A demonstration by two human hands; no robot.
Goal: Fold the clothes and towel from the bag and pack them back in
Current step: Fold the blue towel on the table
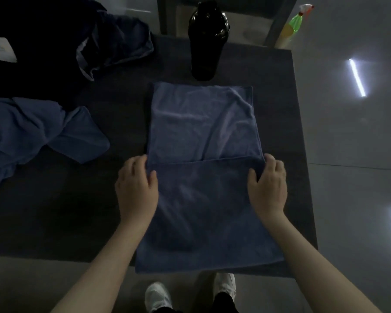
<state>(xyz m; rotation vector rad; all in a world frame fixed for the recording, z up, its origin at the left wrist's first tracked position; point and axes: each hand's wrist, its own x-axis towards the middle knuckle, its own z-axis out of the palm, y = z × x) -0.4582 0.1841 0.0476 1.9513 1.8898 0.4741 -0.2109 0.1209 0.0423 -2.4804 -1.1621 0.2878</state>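
On the dark worktop (280,132), what lies in front of the person?

A blue towel (201,123), spread lengthwise away from them. Its near part is a second layer lying over the rest, with that layer's edge running straight across the middle. The near end hangs a little over the worktop's front edge.

And the hands?

The left hand (137,186) pinches the left corner of that crossing edge, thumb on top and fingers curled at the side. The right hand (268,184) pinches the right corner the same way. Both forearms are bare.

What else is around the towel?

Just beyond its far edge stands a tall dark bottle (207,41), upright, close to the towel but apart from it. To the left lies a crumpled blue garment (32,132), its nearest fold a short way from the left hand. Further back on the left is a second rumpled blue cloth (120,39) beside a large black mass (32,71); the light is too dim to tell whether that is a bag. A white sheet (0,49) shows at the far left edge.

Anything off the worktop?

A green spray bottle (294,26) stands past the far right corner. The glossy grey floor (359,154) on the right reflects strip lights. Two white shoes (158,297) show below the towel's hanging end.
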